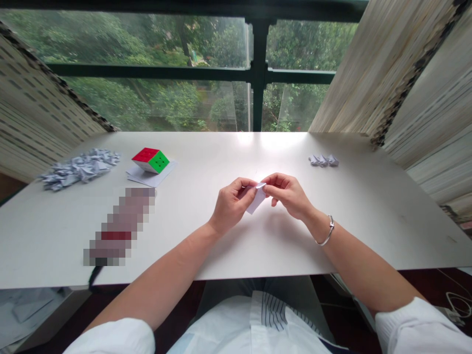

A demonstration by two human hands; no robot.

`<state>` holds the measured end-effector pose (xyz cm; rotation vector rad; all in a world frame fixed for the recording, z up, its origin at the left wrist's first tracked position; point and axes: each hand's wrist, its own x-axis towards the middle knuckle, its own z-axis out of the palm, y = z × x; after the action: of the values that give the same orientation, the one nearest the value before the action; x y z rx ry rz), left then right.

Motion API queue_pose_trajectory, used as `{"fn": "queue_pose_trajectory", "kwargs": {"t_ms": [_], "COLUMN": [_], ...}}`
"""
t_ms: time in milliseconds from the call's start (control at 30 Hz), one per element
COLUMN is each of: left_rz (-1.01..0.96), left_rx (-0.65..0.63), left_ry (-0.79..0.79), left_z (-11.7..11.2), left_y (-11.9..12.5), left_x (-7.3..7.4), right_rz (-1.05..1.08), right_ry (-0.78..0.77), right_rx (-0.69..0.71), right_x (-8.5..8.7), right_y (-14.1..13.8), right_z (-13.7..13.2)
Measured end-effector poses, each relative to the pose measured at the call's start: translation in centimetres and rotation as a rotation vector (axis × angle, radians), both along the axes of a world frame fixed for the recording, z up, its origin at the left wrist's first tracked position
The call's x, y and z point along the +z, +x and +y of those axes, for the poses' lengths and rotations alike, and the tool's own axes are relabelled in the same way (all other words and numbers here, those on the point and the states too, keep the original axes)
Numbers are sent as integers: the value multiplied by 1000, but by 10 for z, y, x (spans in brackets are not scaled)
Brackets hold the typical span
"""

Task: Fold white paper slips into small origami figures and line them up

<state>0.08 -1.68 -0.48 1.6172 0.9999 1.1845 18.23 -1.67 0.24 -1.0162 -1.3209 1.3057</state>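
Fingers (244, 186) of your left hand (231, 209) and fingers (275, 180) of your right hand (289, 195) curl inward, not spread, both pinching one small strip of white paper (256, 199) near its upper end; the two sets of fingertips nearly meet there. Strip sits between the hands, just under the fingertips. Long axis tilts from upper right to lower left, its free lower end leaning toward the left hand, which is marginally the nearer to that end.

Left to right across the white table (221, 147): one heap of folded paper pieces (79, 168), too many to count. One puzzle cube (150, 160), red top and green face showing, resting on white paper (150, 176); one sheet or several, cannot tell. One pixelated object (120, 226) near the front edge, unidentifiable, with one dark cable (93, 278) dropping over the edge. Then your two hands and the single strip. Farther right, three folded paper pieces (323, 160) in a short row. One metal bangle (329, 231) circles your right wrist.
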Motion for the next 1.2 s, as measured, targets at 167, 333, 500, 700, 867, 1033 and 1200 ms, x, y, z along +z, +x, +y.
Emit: {"fn": "queue_pose_trajectory", "kwargs": {"t_ms": [167, 333, 500, 700, 867, 1033, 1200], "left_rz": [103, 116, 135, 137, 127, 89, 5], "left_rx": [80, 107, 110, 112, 100, 68, -31], "left_ry": [133, 156, 143, 209, 285, 306, 232], "left_z": [0, -2, -1, 2, 3, 2, 3], "left_y": [-1, 0, 0, 0, 0, 0, -1], "left_x": [-1, 0, -1, -5, -7, -6, -7], "right_rz": [20, 25, 21, 8, -4, 1, 8], "right_ry": [-9, -45, -60, -55, -71, -81, -103], "right_rx": [40, 63, 85, 80, 88, 102, 98], "right_x": [4, 5, 5, 4, 5, 5, 4], "right_y": [0, 1, 2, 2, 1, 1, 2], "right_z": [-1, -1, 0, 0, -1, -1, -1]}}
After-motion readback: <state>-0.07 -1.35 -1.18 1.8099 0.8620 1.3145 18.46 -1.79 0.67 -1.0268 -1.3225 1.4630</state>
